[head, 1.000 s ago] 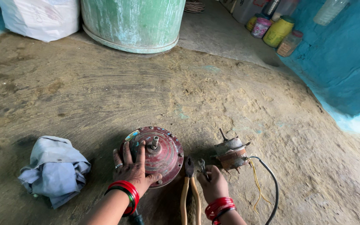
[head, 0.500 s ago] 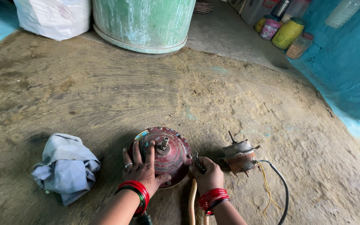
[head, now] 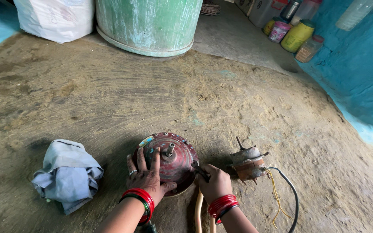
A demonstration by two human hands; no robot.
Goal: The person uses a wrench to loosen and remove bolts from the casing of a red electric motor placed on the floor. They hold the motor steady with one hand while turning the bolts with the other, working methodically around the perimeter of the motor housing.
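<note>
On the red motor housing [head: 171, 162] the left hand [head: 148, 177] lies flat; right hand [head: 214, 184] grips a half-hidden tool [head: 199, 169].

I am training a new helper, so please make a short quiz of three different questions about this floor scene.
1. True or false: the left hand lies flat on the red round motor housing.
2. What does the right hand hold? A) a cloth B) a tool with cream handles C) a jar
3. What lies on the floor left of the housing?

Key: 1 true. 2 B; its dark tip meets the housing's edge. 3 A crumpled grey-blue cloth.
</note>
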